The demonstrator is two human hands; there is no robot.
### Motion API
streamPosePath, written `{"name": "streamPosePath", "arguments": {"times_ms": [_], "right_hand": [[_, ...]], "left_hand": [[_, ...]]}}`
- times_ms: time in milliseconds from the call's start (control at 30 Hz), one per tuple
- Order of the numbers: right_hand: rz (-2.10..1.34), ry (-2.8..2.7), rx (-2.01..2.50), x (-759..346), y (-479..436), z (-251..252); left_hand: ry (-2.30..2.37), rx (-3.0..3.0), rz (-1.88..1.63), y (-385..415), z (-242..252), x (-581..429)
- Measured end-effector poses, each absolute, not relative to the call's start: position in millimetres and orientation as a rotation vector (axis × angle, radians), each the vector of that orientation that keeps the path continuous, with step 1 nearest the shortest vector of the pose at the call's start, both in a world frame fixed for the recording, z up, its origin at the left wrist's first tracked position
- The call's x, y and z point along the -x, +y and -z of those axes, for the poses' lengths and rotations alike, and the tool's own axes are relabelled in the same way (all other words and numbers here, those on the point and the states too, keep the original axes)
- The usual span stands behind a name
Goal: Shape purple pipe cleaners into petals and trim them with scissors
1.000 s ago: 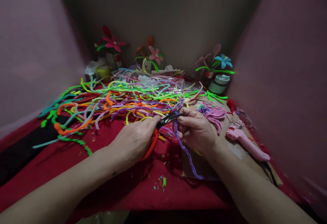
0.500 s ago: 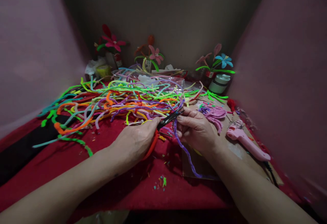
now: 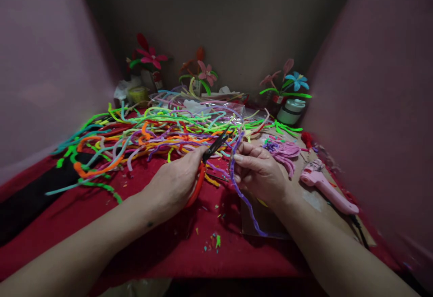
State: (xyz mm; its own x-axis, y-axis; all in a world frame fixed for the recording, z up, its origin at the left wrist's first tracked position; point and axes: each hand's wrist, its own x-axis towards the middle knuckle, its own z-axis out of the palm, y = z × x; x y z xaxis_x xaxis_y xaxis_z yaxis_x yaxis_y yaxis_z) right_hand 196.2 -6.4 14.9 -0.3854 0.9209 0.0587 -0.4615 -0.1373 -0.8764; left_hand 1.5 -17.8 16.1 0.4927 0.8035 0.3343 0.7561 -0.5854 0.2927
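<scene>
Black-bladed scissors (image 3: 216, 144) with red-orange handles are gripped in my left hand (image 3: 176, 180). Their blades point up and to the right, a little left of my other hand and apart from it. My right hand (image 3: 260, 170) pinches a purple pipe cleaner (image 3: 246, 201) between thumb and fingers. Its upper end sticks up above the fingertips, and its long tail curves down toward the cardboard. A large heap of multicoloured pipe cleaners (image 3: 176, 130) lies just beyond both hands.
On the cardboard (image 3: 314, 202) at right lie a pink glue gun (image 3: 328, 191) and a bundle of pink-purple pipe cleaners (image 3: 282, 150). A pale green jar (image 3: 291, 111) and pipe-cleaner flowers (image 3: 152, 57) stand at the back. Scraps dot the red cloth (image 3: 162, 252).
My left hand has drawn the scissors left and slightly down, away from the purple pipe cleaner. My right hand stays nearly in place, still pinching it.
</scene>
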Motion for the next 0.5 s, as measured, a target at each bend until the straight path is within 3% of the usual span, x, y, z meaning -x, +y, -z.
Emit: {"name": "streamPosePath", "arguments": {"times_ms": [167,500], "right_hand": [[-1.740,-1.024,0.601,-195.6,-7.2,-16.0],[-1.803,-0.975,0.562,-194.9,-8.1,-17.9]], "left_hand": [[1.302,-2.732,-0.492,-17.2,-8.8,-1.7],[1.322,-2.795,-0.445,-21.9,-10.1,-2.4]]}}
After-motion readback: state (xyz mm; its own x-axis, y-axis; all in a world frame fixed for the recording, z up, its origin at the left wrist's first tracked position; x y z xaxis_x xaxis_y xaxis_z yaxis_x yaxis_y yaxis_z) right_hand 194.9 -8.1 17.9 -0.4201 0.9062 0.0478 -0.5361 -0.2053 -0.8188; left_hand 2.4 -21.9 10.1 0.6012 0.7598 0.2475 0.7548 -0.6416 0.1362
